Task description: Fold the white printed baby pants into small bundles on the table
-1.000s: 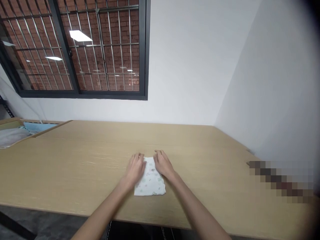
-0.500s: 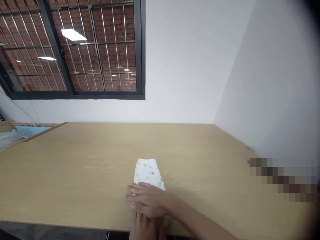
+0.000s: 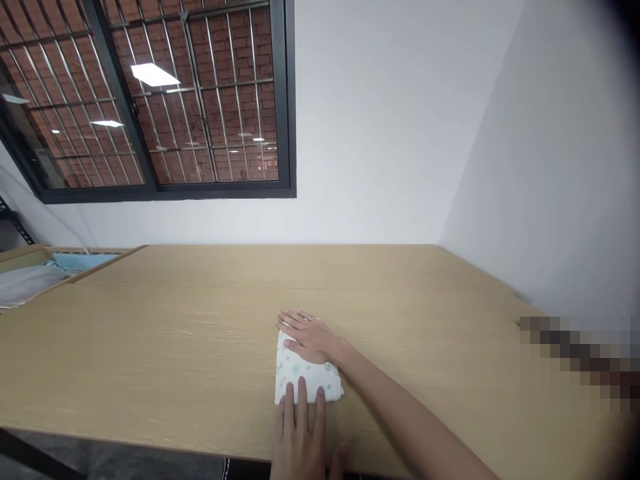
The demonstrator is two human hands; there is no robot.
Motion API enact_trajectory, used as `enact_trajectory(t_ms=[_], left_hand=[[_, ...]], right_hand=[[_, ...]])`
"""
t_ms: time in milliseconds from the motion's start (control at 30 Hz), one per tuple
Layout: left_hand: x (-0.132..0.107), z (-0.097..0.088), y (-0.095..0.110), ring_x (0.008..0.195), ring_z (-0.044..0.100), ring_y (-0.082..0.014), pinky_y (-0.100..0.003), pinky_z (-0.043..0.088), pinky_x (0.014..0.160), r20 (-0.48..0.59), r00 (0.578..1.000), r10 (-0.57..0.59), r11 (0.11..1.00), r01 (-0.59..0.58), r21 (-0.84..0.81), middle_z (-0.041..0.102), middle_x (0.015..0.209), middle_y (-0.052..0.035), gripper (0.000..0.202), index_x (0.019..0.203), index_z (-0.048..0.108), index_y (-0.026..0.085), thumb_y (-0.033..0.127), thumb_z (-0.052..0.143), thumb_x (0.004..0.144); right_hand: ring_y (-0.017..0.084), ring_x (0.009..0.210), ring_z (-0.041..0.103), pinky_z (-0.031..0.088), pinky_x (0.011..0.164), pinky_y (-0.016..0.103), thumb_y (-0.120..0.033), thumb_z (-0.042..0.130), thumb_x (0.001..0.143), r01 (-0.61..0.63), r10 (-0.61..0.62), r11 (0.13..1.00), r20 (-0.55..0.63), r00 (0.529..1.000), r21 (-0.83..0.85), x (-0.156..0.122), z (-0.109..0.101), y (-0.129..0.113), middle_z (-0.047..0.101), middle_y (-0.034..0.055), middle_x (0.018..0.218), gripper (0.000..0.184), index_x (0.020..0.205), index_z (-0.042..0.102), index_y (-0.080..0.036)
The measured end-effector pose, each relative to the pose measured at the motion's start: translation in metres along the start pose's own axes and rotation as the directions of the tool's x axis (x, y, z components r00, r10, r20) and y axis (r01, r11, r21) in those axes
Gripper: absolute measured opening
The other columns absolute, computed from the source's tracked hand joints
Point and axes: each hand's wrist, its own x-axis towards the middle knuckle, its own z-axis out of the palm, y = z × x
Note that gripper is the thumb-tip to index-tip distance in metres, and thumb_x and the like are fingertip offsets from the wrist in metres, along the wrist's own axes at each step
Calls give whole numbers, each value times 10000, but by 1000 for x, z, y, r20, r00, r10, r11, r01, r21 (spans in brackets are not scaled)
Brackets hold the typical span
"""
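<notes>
A small folded white cloth (image 3: 295,368) with a faint green and pink print lies flat near the table's front edge. Across its far end rests my right hand (image 3: 311,339), palm down with the fingers stretched out to the left. My left hand (image 3: 299,437) reaches in from the bottom, its spread fingertips touching the cloth's near edge. Part of the cloth is covered by both hands. A layered corner pokes out at its lower right.
The wide wooden table (image 3: 150,347) runs back to a white wall (image 3: 370,133). A barred window (image 3: 210,93) is at upper left. Beyond the table's left edge, a wooden bin (image 3: 30,287) holds white and blue fabric. A blurred, pixelated patch lies at right.
My right hand has slid away from me to the cloth's far end. The cloth now shows a wider, squarer shape. My left hand, earlier partly under the right, now shows with fingers spread.
</notes>
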Motion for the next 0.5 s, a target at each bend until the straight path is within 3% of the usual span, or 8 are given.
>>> enact_trajectory(t_ms=[200,333,433,500], left_hand=[[5,-11,4,1393,397,-501,-694,471,1016,-2,1000,4,1000,-4,-3,364,1583,-176,820,1550,362,267,546,655,837],[19,-37,-15,1275,564,-426,-579,564,958,52,993,105,992,-102,-69,555,1443,-178,602,1439,525,201,446,613,896],[34,-66,-40,1144,668,-295,-451,598,940,102,977,185,965,-162,-205,673,1301,-116,369,1317,609,230,305,523,966],[43,-80,-57,1109,678,-255,-427,593,942,111,973,200,950,-165,-264,695,1251,-85,294,1231,646,268,245,498,979]], right_hand=[[221,1537,189,145,1255,459,-444,311,1066,-22,20,998,-40,999,-64,7,-1,7,261,97,1644,577,1583,286,-188],[234,1529,204,170,1245,450,-394,304,1066,-108,91,990,-177,980,-92,-5,-9,-6,279,125,1645,555,1561,317,-144],[267,1371,435,333,1143,467,-334,365,1044,-207,186,978,-316,930,-31,-25,-19,-24,511,148,1474,414,1387,533,-173],[253,1136,579,438,1008,428,-284,392,1026,-223,225,974,-301,927,39,-41,-27,-36,657,120,1209,306,1171,648,-199]])
